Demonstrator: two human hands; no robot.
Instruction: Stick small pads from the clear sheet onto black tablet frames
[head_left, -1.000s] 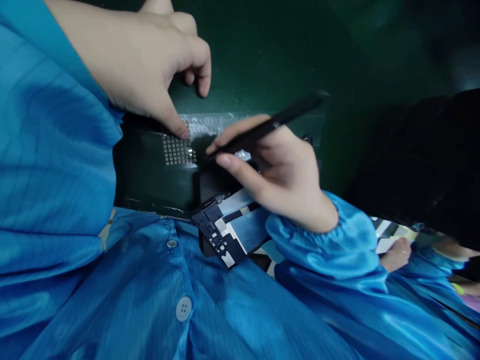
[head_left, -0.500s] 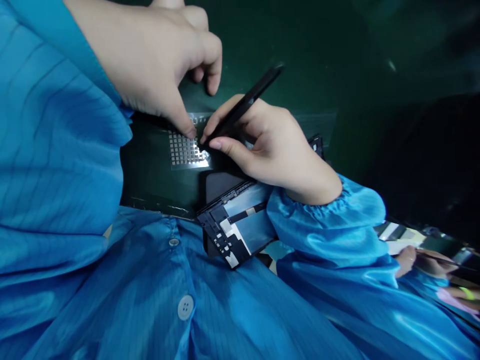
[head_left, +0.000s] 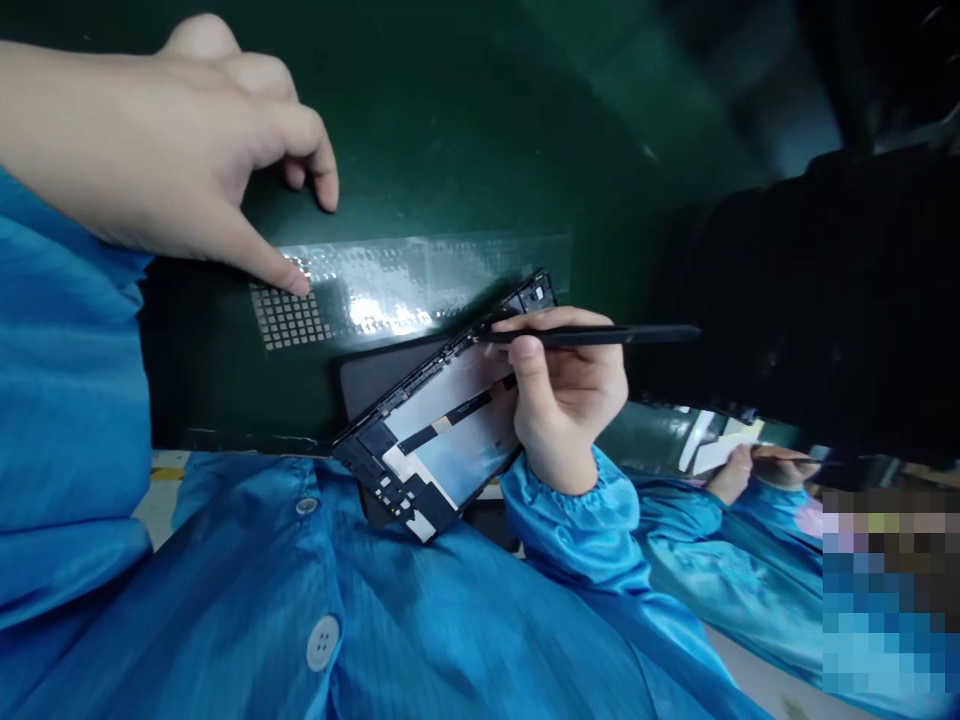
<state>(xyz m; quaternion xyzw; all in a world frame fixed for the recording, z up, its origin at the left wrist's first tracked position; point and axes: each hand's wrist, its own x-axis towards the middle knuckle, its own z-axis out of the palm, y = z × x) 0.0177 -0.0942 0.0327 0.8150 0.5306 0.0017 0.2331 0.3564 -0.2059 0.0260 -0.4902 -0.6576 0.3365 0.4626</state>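
Observation:
Black tweezers (head_left: 622, 335) are pinched in my right hand (head_left: 574, 385), their tip at the upper long edge of an opened phone frame (head_left: 450, 410). That frame lies tilted across a dark flat slab (head_left: 382, 375) at the table's near edge. My left hand (head_left: 225, 160) has its fingers apart, the thumb pressing on a clear sheet (head_left: 405, 285) beside a grid of small square pieces (head_left: 289, 318). Whether the tweezer tip holds a piece is too small to tell.
The green table (head_left: 465, 130) stretches away from me. On the right are another person's hands (head_left: 735, 472) with pale papers (head_left: 709, 445), and a large black shape (head_left: 825, 290) stands behind them.
My right hand and the tweezers have gone from the grid of squares to the phone frame, the tweezers now lying nearly level. The left thumb stays on the sheet. The whole view has shifted.

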